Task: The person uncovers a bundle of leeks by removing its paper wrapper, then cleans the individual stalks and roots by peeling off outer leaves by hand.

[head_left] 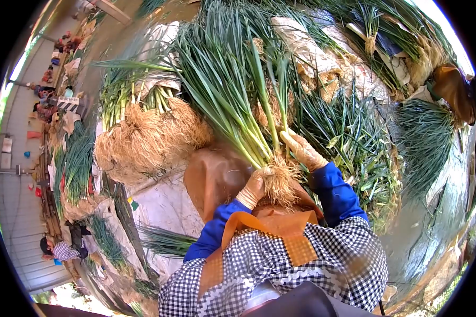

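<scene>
A bunch of green garlic (243, 127) with long flat leaves, pale stalks and tan stringy roots stands tilted before my lap, leaves pointing away from me. My left hand (253, 189), in a pale glove, is closed round the stalk bases just above the roots (280, 182). On the other side my right hand (303, 150), gloved too, has its fingers closed on a stalk at the right of the bunch; part of the grip is hidden. Brown waterproof cloth (217, 174) covers my knees under the bunch.
Rooted bundles (148, 132) lie at the left on pale sheeting (166, 203). Loose leaves and plants (354, 148) heap up at the right, near another bundle (426, 140). Sacking (307, 47) lies beyond. At the far left a person (63, 249) sits, with others further off.
</scene>
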Tool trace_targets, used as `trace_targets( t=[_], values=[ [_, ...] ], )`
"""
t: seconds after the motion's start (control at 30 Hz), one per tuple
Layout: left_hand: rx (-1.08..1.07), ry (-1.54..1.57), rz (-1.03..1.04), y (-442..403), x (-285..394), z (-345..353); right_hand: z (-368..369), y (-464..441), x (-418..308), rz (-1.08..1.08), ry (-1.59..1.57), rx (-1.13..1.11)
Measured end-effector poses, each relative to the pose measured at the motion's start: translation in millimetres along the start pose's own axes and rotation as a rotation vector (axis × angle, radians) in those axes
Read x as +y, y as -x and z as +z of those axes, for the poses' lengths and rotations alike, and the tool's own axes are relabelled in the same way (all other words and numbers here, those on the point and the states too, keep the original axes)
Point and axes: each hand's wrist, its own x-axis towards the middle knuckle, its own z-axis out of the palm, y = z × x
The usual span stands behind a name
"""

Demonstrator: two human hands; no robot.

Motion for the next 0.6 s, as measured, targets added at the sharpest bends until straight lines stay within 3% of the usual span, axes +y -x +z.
trace_targets(
  t=[0.03,0.07,0.13,0.17,0.2,0.23,0.27,0.4,0.43,0.47,0.53,0.57,0.6],
  values=[
    [0.001,0.0,0.002,1.3,-3.4,-2.0,4.9,-4.5,-0.9,0.013,-0.058,0.037],
    [-0.055,0.028,0.076,3.6,-6.7,-0.5,3.4,-10.1,1.3,-0.172,0.162,0.096],
    [-0.119,0.058,0.146,5.5,-9.1,8.4,-18.9,-34.8,47.4,-0.5,0.906,0.347],
    [-0.131,0.094,0.121,12.3,-2.3,38.4,-20.8,-33.8,53.7,-0.408,0.994,0.427],
    [-0.142,0.128,0.1,14.5,3.4,55.3,-28.3,-39.7,66.8,-0.521,0.75,0.482],
    [0.008,0.017,0.152,9.5,-1.5,45.3,-27.0,-28.5,44.6,-0.561,0.739,0.486],
    [0.017,0.026,0.151,5.0,-7.0,28.5,-22.5,-10.6,14.6,-0.592,0.725,0.487],
    [-0.041,0.128,0.09,-5.3,-12.9,9.3,-23.1,6.8,-9.3,-0.174,0.487,0.016],
    [-0.032,0.144,0.077,-5.7,-11.3,13.1,-17.6,10.4,-27.6,-0.117,0.736,-0.027],
    [-0.019,0.162,0.067,-4.6,-10.6,16.3,-17.3,9.2,-28.0,-0.042,0.631,-0.07],
    [-0.013,0.155,0.055,-5.7,-7.3,18.9,-16.6,4.6,-17.0,-0.26,0.703,-0.177],
    [-0.009,0.147,0.038,-5.8,-6.7,19.9,-14.3,11.0,-25.6,-0.105,0.708,-0.154],
    [-0.007,0.15,0.04,-5.6,-6.9,21.0,-16.3,9.9,-19.9,-0.103,0.707,-0.157]
  ],
)
